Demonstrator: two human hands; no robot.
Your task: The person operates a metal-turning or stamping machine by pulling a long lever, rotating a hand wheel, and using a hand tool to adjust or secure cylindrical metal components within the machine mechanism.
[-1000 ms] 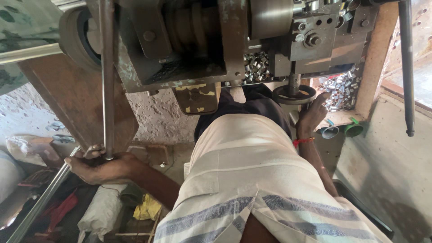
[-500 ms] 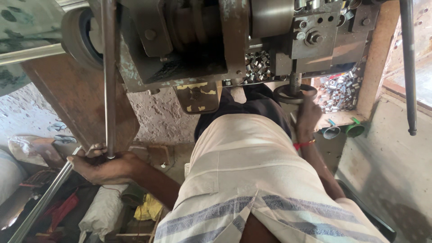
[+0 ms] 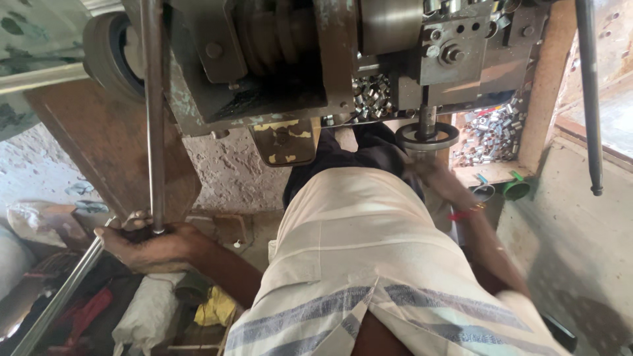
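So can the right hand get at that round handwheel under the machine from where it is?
Probably yes: the right hand sits just below the handwheel, perhaps touching it already, with nothing between them. The left hand is busy gripping the long rod.

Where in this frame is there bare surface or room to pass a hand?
Bare: the concrete ledge right of the green cup. Crowded: the lower left floor around the left hand, with the steel rod, and the metal-parts tray by the right hand.
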